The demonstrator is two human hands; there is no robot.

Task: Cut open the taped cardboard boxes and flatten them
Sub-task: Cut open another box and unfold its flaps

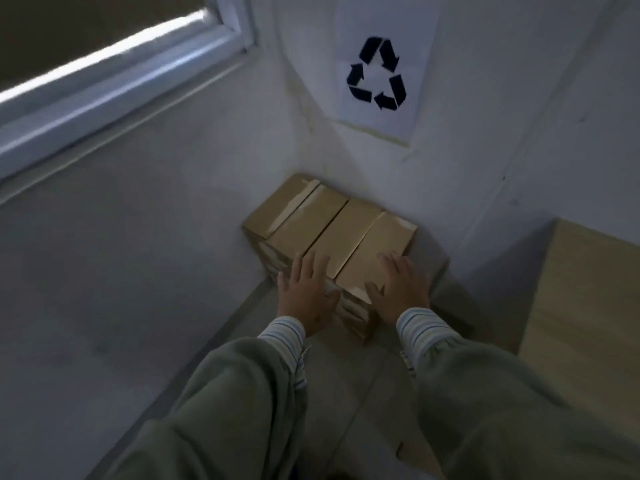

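Pressing both palms, fingers spread flat, on stack of flattened boxes (329,230) in floor corner under recycling sign (377,72); left hand (306,289), right hand (398,289) on stack's near edge. Cutting, flattening look done; stacking nearly finished.

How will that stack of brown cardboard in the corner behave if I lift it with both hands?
The stack of brown flattened cardboard looks layered, so sheets may slide apart. Glossy tape on top could be slippery. With the left hand and right hand only at the near end, the far end may sag.
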